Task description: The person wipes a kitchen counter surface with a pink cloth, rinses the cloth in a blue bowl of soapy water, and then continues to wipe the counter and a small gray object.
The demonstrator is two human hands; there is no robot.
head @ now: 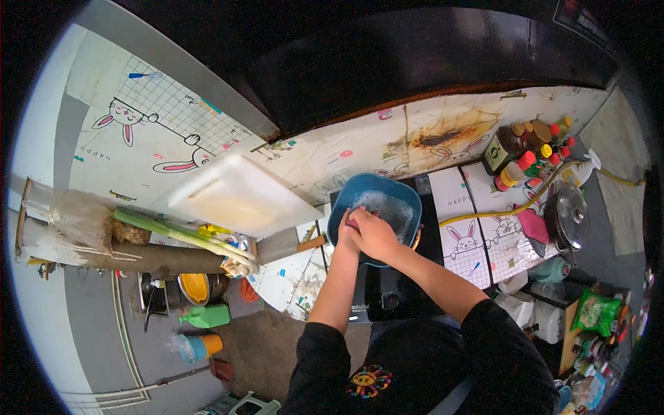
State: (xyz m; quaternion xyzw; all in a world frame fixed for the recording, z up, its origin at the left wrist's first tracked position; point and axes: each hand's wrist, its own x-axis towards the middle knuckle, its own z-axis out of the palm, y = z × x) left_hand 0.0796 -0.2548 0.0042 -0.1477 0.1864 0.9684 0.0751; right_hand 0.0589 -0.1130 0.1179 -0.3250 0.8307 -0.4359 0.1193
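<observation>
A blue plastic basin (410, 193) with foamy water (394, 207) in it rests on a black glass cooktop (373, 290). My left hand (347, 232) and my right hand (374, 234) are pressed together above the basin's near left part. A small dark pink thing (353, 223), which looks like cloth, shows between them; my fingers hide most of it. Both forearms reach in from below, in short black sleeves.
A white cutting board (233, 202) leans against the wall, with a knife (282, 250) nearby. Green onions (181, 233) lie at left. On the right are a yellow hose (482, 215), a pink cloth (533, 225), a glass-lidded pot (570, 218) and several sauce bottles (511, 171).
</observation>
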